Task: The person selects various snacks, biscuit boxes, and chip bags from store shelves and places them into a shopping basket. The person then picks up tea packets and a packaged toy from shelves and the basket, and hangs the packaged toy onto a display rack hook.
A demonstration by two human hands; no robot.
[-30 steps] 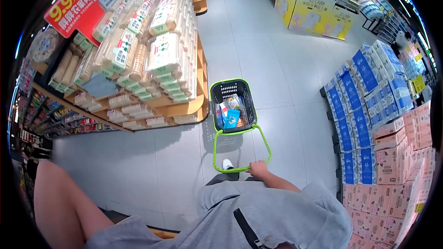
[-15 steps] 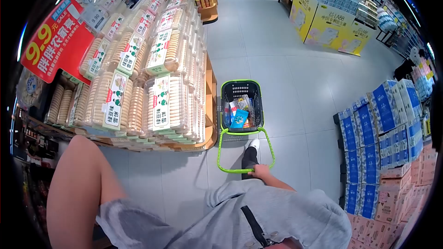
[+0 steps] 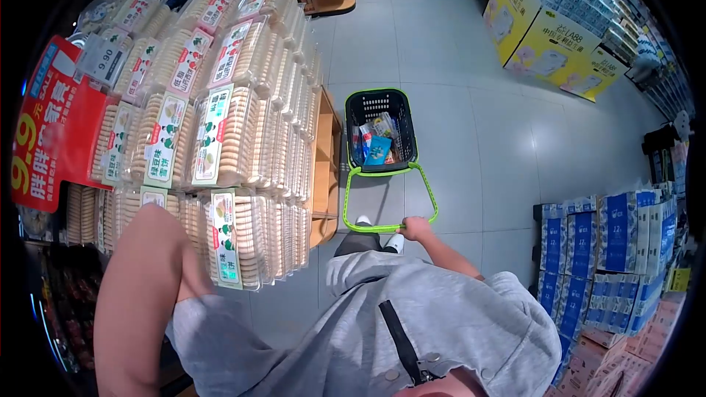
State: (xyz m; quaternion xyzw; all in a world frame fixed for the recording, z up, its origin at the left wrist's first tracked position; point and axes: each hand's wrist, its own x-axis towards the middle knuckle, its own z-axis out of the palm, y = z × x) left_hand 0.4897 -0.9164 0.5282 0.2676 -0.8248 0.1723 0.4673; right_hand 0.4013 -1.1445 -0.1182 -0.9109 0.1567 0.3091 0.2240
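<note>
My right hand [image 3: 417, 229] is wrapped around the bright green handle [image 3: 344, 202] of a shopping basket. The dark basket [image 3: 355, 106] with a green rim stands on the floor ahead of me, its handle pulled back toward my body. Inside lie several packaged goods, among them a blue packet [image 3: 378, 151]. On the left my bent arm [image 3: 140, 287] is raised at the elbow, in front of the stacked biscuit boxes. Its hand lies outside the picture.
Clear boxes of round biscuits [image 3: 220, 136] are piled on a wooden stand [image 3: 323, 169] to the left, beside a red price sign [image 3: 48, 125]. Blue and white packs [image 3: 621, 231] are stacked at right. A yellow display [image 3: 548, 44] stands further off. Grey floor tiles [image 3: 448, 132] run between.
The basket and my right hand appear higher in the view, and the biscuit stack looks nearer. Both my shoes show now. My right hand keeps its grip on the handle.
</note>
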